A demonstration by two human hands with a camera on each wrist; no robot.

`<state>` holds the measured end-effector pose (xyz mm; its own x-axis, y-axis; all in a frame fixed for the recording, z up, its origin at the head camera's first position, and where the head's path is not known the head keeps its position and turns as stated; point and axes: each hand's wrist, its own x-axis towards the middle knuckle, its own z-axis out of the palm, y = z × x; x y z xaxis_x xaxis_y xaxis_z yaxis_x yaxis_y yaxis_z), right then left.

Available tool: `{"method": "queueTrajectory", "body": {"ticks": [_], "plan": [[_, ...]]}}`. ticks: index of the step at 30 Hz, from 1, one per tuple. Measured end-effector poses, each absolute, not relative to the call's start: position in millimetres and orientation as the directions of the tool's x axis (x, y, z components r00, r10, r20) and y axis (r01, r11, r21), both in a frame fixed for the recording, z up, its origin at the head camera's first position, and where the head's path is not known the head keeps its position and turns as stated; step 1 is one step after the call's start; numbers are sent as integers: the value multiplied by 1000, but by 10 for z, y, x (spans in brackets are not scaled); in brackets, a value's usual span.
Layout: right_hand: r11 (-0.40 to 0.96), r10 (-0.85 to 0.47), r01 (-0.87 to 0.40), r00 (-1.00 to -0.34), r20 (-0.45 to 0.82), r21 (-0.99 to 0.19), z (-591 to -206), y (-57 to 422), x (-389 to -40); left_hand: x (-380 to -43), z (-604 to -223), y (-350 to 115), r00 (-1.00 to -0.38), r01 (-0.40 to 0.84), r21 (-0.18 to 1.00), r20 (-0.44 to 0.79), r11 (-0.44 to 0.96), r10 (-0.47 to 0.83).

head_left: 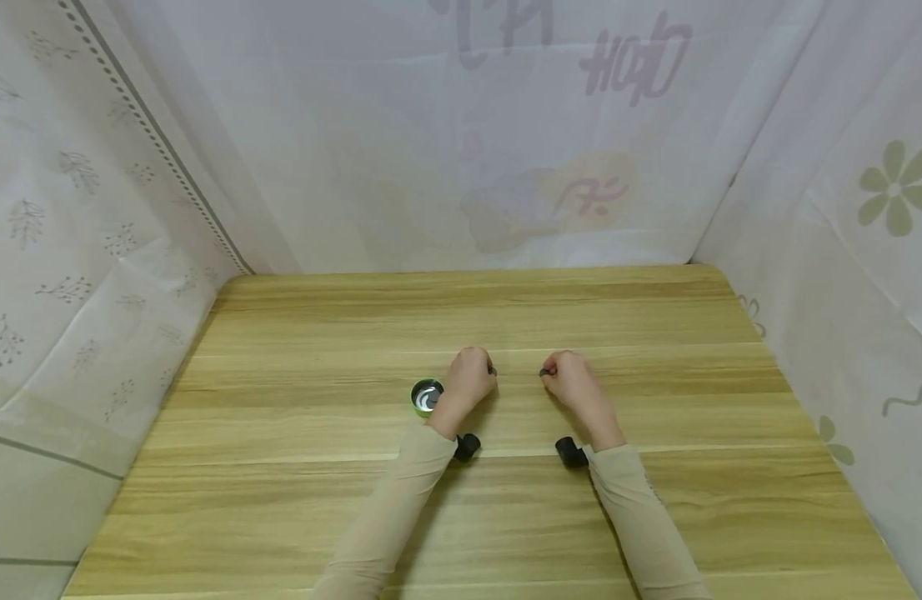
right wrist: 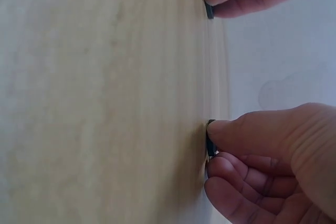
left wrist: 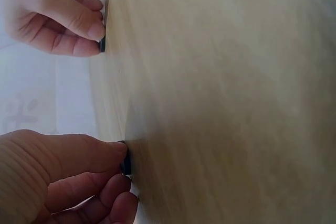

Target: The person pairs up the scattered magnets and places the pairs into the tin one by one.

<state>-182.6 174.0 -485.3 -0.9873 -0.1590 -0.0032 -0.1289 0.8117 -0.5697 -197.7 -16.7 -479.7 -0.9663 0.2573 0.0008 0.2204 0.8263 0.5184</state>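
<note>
My left hand (head_left: 468, 379) pinches a small, flat, dark piece (left wrist: 126, 158) between thumb and fingers, low over the wooden table or touching it. A similar small dark piece (right wrist: 211, 140) is pinched by my right hand (head_left: 575, 383), also at the table surface. The two hands face each other with a gap of bare wood between them. Fingertips cover part of both pieces, so their exact kind cannot be told. Just left of the left hand stands a small round tin (head_left: 420, 412), green outside and shiny inside, with something dark in it; the wrist partly overlaps it.
The wooden table (head_left: 296, 500) extends on all sides of the hands. Pale printed curtains (head_left: 341, 167) hang along its back and both sides. Black wrist cameras (head_left: 468, 447) protrude inward from both sleeves, close above the table.
</note>
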Motion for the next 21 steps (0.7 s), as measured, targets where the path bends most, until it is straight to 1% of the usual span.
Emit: {"method": "queueTrajectory", "body": {"ticks": [7,12,17,21], "plan": [[807,-192,-153,-981,-8,-570,-4846,1657,-1820,-1945,-4773,-150,-965,209,529,-25,822,261],[802,-208,-166,-978,-7,-574,-4834,1601,-1816,-1942,-4773,-139,-963,219,521,-20,825,268],[796,-237,-206,-971,20,-569,-4853,1567,-1818,-1941,-4787,-126,-957,259,503,15,824,291],[794,-248,-211,-969,13,-569,-4847,1539,-1813,-1931,-4797,-121,-951,287,500,47,817,305]]}}
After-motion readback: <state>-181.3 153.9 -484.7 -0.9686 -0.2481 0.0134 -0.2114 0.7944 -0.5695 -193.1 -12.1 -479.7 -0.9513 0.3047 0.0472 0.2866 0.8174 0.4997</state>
